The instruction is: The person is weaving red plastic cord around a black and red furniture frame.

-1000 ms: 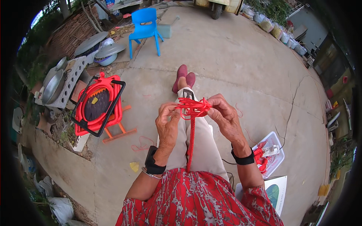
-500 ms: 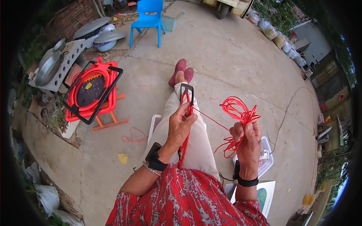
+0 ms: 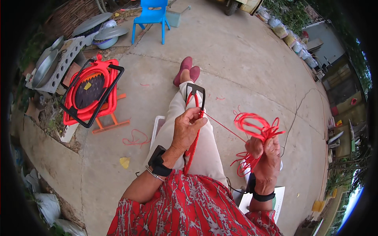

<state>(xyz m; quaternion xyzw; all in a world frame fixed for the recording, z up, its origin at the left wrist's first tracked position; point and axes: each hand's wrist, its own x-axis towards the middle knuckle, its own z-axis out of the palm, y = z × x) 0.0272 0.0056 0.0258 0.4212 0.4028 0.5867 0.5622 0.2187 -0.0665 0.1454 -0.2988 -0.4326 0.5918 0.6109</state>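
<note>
My left hand (image 3: pixel 186 126) is closed on a thick red braided strap (image 3: pixel 192 151) that lies along my lap. At its far end the strap loops round a black rectangular buckle-like frame (image 3: pixel 196 91). Thumb and fingers pinch the strap just below that frame. From this pinch a thin red cord (image 3: pixel 224 125) runs taut to my right hand (image 3: pixel 266 157). That hand grips a looped bundle of red cord (image 3: pixel 256 126) in its fist. Loops stick out above the fist, and more strands (image 3: pixel 247 162) hang beside it.
On the left, red woven pieces with black frames (image 3: pixel 93 92) lie stacked on an orange-legged stand (image 3: pixel 111 126). A blue chair (image 3: pixel 151 17) stands ahead, near lidded basins (image 3: pixel 106 38). Loose red cord (image 3: pixel 136 137) lies on the concrete floor. A white box (image 3: pixel 262 204) sits by my right forearm.
My right hand has moved outward to the right and slightly down with the cord bundle, lengthening the taut cord. My left hand keeps its pinch on the strap.
</note>
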